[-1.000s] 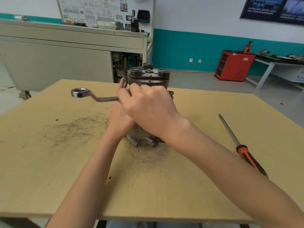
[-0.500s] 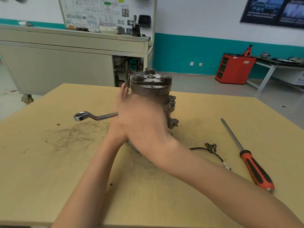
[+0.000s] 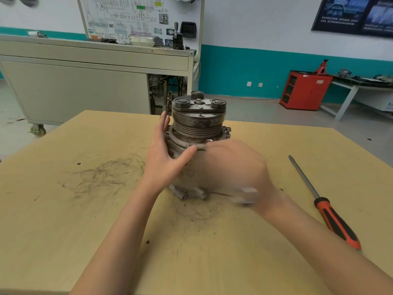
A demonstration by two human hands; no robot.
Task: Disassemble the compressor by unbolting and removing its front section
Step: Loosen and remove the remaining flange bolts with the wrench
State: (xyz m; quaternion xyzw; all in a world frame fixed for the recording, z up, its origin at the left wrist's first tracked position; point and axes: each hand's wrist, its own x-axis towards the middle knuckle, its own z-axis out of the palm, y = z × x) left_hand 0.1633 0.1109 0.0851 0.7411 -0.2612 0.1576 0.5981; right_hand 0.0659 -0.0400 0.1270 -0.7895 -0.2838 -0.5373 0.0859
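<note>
**Workshop table point(image 3: 63, 231): compressor point(image 3: 197, 124) upright mid-table**

Left hand point(image 3: 163, 160) is open, fingers straight, palm vs. the compressor's left side, thumb laid across its flange. Right hand point(image 3: 234, 169) sits in front of the body, too blurred to tell its grip. A blurred grey metal piece point(image 3: 245, 195) shows just below it. Compressor stands pulley-end up. Red-handled screwdriver point(image 3: 331, 218) lies well apart, right side.

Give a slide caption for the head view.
Left hand holds the upright compressor on the table; blurred right hand in front; screwdriver beside.
</note>
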